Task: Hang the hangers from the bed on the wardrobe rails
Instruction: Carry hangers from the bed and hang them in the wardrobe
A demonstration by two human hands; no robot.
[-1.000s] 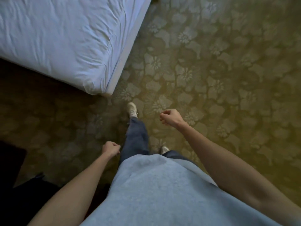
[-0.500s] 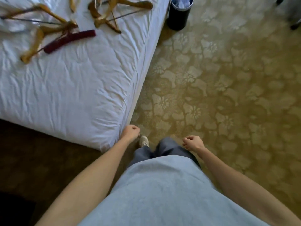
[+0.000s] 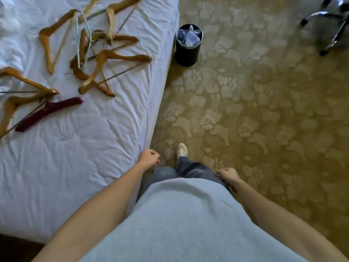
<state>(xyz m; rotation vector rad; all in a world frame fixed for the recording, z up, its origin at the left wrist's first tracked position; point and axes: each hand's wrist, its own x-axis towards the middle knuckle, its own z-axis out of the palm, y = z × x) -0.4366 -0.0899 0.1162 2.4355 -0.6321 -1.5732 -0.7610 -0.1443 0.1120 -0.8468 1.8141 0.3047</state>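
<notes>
The hangers [image 3: 94, 59] were seen scattered over the far part of the white-sheeted bed [image 3: 75, 157], well beyond the fingertips of both hands and untouched by either. Most were wooden, tangled together in a loose heap with a thin wire hanger [image 3: 83, 35] threaded among them; a dark red padded hanger [image 3: 49, 113] was laid nearest, ahead and to the left of the left hand's knuckles.

The left hand [image 3: 148, 158] was held over the bed's near corner, its fingers loosely curled inward with nothing between them. The right hand [image 3: 227, 175] was kept low beside the hip, against the blue jeans [image 3: 188, 168], its fingers likewise hanging curled and holding nothing. Between the two hands a pale shoe [image 3: 181, 150] was planted on the patterned carpet [image 3: 264, 120].

Further ahead of the right fingers, just beside the bed's edge, a black waste bin [image 3: 188, 52] was stood upright on the carpet, with crumpled pale material inside. At the far right, well apart from both hands, the chrome legs of a wheeled chair [image 3: 328, 25] were partly visible. A grey shirt [image 3: 188, 224] filled the lower middle of the view.
</notes>
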